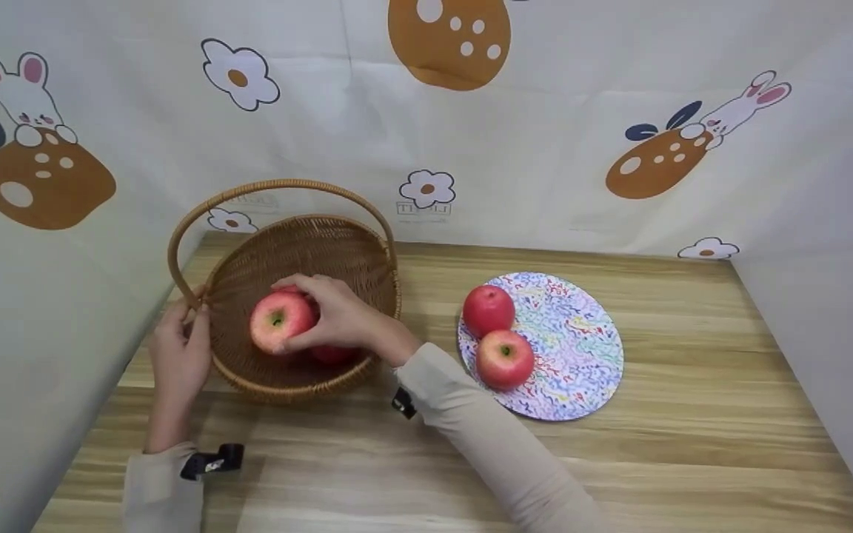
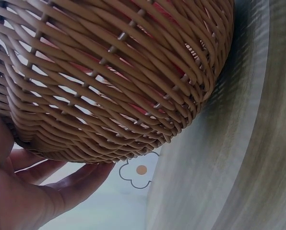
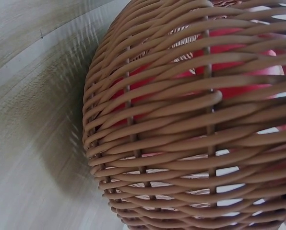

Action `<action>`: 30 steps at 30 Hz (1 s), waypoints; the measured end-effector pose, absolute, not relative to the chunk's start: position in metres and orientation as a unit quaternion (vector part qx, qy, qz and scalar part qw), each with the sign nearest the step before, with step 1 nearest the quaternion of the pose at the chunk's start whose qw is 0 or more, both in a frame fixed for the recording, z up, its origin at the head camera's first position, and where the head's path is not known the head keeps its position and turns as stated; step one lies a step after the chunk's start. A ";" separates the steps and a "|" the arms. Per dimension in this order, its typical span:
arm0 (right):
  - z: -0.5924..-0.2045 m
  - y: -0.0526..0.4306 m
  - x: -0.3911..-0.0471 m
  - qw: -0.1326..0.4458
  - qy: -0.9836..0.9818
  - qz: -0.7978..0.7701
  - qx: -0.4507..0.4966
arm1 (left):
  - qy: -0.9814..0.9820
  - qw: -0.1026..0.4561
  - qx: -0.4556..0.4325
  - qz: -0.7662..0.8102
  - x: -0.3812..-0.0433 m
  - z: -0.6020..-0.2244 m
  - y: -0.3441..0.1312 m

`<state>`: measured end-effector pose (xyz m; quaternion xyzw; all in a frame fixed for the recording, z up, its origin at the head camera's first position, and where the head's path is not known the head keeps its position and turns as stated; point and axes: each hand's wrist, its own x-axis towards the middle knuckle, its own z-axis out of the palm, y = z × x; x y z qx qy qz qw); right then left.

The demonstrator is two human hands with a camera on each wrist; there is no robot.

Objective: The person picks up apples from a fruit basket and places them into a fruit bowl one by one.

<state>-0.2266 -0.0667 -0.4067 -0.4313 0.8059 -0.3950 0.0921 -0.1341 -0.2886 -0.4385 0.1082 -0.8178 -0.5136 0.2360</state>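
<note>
A brown wicker basket point(image 1: 300, 389) with an arched handle stands at the left of the table. My left hand point(image 1: 181, 348) grips its left rim at the foot of the handle; in the left wrist view, fingers point(image 2: 88, 184) lie along the outside of the weave. Inside the basket, my right hand point(image 1: 334, 314) holds a red apple point(image 1: 278, 322), stem side up, between thumb and fingers. Under that hand a second apple point(image 1: 334, 354) shows in part. Red fruit point(image 3: 229, 64) also shows through the weave in the right wrist view.
To the right of the basket lies a round, colourfully patterned plate point(image 1: 574, 348). Two red apples, one behind point(image 1: 489, 311) and one in front point(image 1: 505, 360), sit on its left side. A printed cloth point(image 1: 515, 185) encloses the wooden table point(image 1: 693, 444) at the back and sides.
</note>
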 end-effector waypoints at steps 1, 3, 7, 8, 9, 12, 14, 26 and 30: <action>-0.407 -0.066 -0.226 0.090 0.809 -0.390 -0.430 | -0.819 0.235 0.109 -0.513 -0.134 -0.439 -0.289; -0.407 -0.065 -0.225 0.089 0.815 -0.383 -0.426 | -0.820 0.234 0.110 -0.510 -0.134 -0.439 -0.289; -0.407 -0.063 -0.223 0.084 0.819 -0.382 -0.420 | -0.821 0.232 0.111 -0.510 -0.134 -0.439 -0.290; -0.408 -0.063 -0.223 0.083 0.818 -0.384 -0.419 | -0.821 0.232 0.111 -0.510 -0.134 -0.439 -0.290; -0.408 -0.063 -0.223 0.081 0.818 -0.385 -0.420 | -0.821 0.232 0.111 -0.509 -0.134 -0.440 -0.290; -0.408 -0.061 -0.221 0.075 0.817 -0.388 -0.420 | -0.822 0.233 0.110 -0.507 -0.134 -0.440 -0.291; -0.407 -0.061 -0.220 0.069 0.817 -0.387 -0.422 | -0.823 0.235 0.110 -0.506 -0.134 -0.440 -0.291; -0.404 -0.059 -0.211 0.065 0.814 -0.398 -0.418 | -0.822 0.246 0.106 -0.502 -0.134 -0.439 -0.289; -0.404 -0.059 -0.209 0.061 0.814 -0.401 -0.416 | -0.825 0.248 0.111 -0.495 -0.134 -0.439 -0.289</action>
